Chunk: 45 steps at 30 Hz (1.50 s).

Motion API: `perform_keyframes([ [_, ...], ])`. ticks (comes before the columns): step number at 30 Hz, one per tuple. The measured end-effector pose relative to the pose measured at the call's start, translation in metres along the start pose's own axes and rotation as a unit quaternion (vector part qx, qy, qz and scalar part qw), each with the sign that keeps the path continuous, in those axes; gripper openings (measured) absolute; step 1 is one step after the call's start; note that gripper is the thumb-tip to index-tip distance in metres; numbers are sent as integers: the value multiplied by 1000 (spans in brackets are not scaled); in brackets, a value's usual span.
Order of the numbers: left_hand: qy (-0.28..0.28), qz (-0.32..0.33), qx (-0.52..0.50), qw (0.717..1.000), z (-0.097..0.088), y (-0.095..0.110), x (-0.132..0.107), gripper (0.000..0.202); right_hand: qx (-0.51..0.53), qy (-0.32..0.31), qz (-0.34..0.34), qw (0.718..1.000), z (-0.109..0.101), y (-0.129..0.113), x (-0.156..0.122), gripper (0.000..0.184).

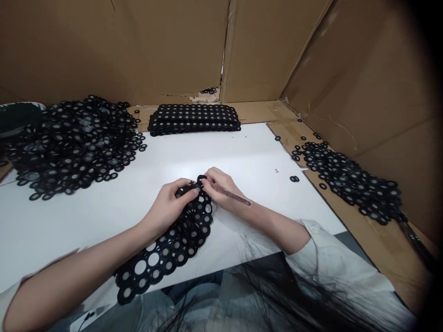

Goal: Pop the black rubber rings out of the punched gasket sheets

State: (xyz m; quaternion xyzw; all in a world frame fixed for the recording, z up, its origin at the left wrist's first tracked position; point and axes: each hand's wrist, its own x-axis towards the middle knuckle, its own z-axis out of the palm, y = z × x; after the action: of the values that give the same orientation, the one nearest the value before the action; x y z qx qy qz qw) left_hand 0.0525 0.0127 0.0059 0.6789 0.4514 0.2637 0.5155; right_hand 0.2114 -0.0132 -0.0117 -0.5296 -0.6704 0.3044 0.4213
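A black mesh of linked rings [168,265] runs from the near table edge up to both hands, with several pale-centred rings in it. My left hand [173,198] is closed, pinching the mesh's upper end between thumb and fingers. Close beside it, my right hand [219,184] is closed around a slim brown pen-like tool [233,195], whose rear end points towards my forearm. The tool's tip is hidden by the fingers. A single black ring [201,177] shows between the two hands, at the top of the mesh.
On the white table [249,157], a large heap of loose rings [79,143] lies at left and a smaller heap [349,177] at right. A folded stack of ring mesh [194,119] sits at the back. Cardboard walls [138,46] enclose the back and right.
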Motion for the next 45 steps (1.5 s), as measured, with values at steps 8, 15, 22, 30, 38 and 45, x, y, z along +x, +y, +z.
perform_keyframes([
  [8,25,-17,19,999,-6,-2,5,25,320,-58,100,940,-11,9,2,27],
  [15,28,21,40,999,-7,2,4,24,381,-66,132,913,-8,13,3,29],
  [22,40,43,68,996,-9,0,6,23,383,-66,135,911,-7,11,2,28],
  [30,28,37,70,996,-8,0,5,21,315,-46,91,943,-6,8,2,25],
  [38,10,28,77,997,-2,2,-2,22,138,-11,40,990,9,1,-3,21],
  [45,-47,52,92,993,-11,7,2,15,80,32,44,995,-11,5,3,20],
])
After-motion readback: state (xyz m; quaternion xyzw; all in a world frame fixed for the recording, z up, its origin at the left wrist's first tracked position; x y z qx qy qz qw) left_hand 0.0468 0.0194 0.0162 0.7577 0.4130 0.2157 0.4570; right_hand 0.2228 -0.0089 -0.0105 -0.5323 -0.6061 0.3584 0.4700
